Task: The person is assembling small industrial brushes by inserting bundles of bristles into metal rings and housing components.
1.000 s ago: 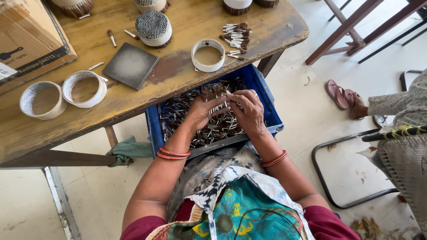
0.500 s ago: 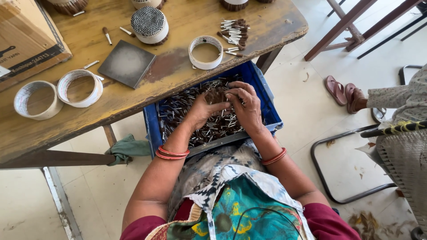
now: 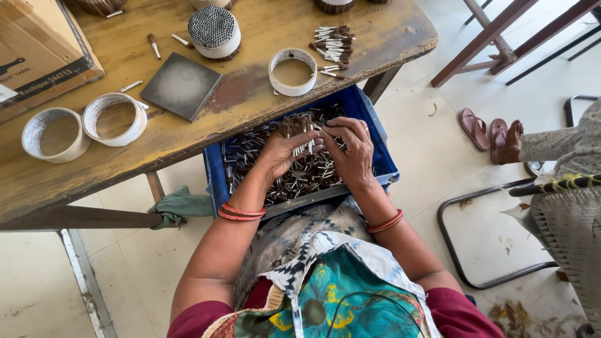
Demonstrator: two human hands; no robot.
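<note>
2 hands, left hand [image 3: 282,153] and right hand [image 3: 352,150], gather sticks [image 3: 307,143] over blue crate [image 3: 375,128].

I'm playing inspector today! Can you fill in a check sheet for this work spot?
Surface: worn wooden table, stained.
Job's things: blue crate on the lap, full of small sticks.
Clutter: empty white rings, a filled ring, dark tile, loose stick pile, cardboard box.
Hands: left hand and right hand together gather a bunch of sticks.
Cables: thin black cable over the clothes.
Surroundings: sandals on the tiled floor, metal chair frame, green cloth.
</note>
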